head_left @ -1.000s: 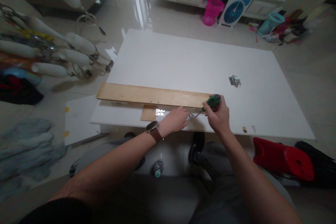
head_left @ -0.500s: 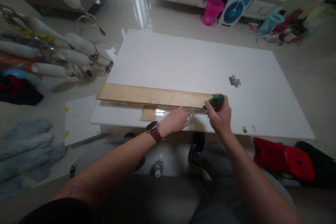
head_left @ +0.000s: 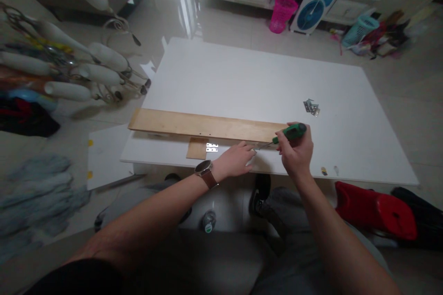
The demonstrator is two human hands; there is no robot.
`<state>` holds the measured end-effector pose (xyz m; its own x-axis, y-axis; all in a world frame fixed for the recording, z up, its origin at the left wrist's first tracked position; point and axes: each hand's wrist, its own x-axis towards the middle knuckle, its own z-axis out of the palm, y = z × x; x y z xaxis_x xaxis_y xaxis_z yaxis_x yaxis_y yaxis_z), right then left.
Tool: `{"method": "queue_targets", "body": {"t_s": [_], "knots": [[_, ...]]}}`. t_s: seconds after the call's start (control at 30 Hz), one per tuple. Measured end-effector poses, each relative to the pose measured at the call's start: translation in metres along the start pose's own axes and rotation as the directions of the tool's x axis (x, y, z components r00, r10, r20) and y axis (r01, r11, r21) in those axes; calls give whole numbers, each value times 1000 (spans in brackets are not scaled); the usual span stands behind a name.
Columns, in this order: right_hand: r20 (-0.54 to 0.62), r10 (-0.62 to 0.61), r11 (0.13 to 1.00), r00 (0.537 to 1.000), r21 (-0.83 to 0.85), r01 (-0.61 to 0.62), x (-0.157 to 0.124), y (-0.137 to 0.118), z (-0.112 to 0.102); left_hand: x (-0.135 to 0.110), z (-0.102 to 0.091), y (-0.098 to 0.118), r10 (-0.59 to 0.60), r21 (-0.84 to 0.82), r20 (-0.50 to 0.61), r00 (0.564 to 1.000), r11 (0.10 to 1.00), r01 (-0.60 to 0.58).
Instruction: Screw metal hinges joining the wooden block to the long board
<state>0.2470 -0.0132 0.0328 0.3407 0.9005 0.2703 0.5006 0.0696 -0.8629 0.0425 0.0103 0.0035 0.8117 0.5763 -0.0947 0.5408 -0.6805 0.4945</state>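
My right hand (head_left: 298,154) grips the green handle of a screwdriver (head_left: 294,132), its shaft slanting down to the left. My left hand (head_left: 237,160), with a brown-strapped watch on the wrist, is closed at the front edge of a long wooden board (head_left: 180,121). Its fingertips meet around the screwdriver's tip; whatever small thing they hold is too hidden to name. The board lies on a white panel (head_left: 235,73) and shows two small dark holes near its front edge. Left of my left hand are a metal hinge (head_left: 212,147) and a small wooden piece (head_left: 196,148).
A small pile of metal hinges (head_left: 312,107) lies on the panel at right. Two small items lie near its front right edge. A red plastic stool (head_left: 377,209) stands at right, a clear bottle (head_left: 209,221) between my feet, and a fallen white lamp stand (head_left: 100,73) at left.
My right hand and the screwdriver have moved a little to the right, away from my left hand. My left hand stays at the board's edge. The whole view has shifted slightly.
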Motion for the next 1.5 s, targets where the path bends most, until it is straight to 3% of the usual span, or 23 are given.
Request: {"method": "queue_targets", "body": {"t_s": [0.4, 1.03, 1.33, 1.5], "knots": [[-3, -40, 998, 999, 43, 40, -3, -4, 0, 5, 18, -1, -7, 5, 3, 1000, 1000, 7], [-41, -86, 996, 995, 7, 86, -1, 1, -4, 5, 14, 4, -15, -58, 34, 999, 998, 17], [-65, 14, 995, 998, 96, -7, 2, -10, -1, 5, 13, 4, -23, -70, 10, 1000, 997, 24], [-20, -46, 989, 999, 142, 49, 1, -6, -1, 5, 14, 3, -31, -42, 9, 999, 999, 31]]}}
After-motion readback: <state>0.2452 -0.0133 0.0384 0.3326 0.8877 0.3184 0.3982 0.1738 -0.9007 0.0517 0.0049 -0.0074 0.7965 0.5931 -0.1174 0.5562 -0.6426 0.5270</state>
